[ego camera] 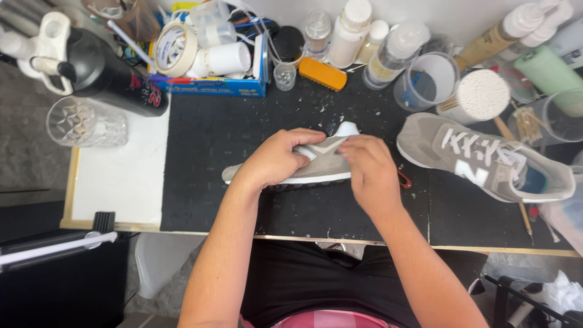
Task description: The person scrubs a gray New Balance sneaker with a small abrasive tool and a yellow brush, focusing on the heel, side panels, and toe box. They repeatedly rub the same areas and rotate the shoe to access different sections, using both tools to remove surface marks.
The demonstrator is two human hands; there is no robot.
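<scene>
A grey suede sneaker (322, 163) with a white sole lies on its side on the black work mat (212, 182). My left hand (276, 159) grips it from the toe end and holds it down. My right hand (371, 170) rests against the heel side, fingers pinched at the pale stripe on its flank. Whether anything small sits between those fingers is hidden. The matching grey sneaker (483, 159) with white laces stands upright to the right, untouched.
Along the back stand bottles (349, 27), a masking tape roll (175, 48), a blue box (212, 85), an orange brush (322, 73), a cup of cotton swabs (480, 94) and clear cups. A black bottle (112, 73) and a glass (85, 121) sit left.
</scene>
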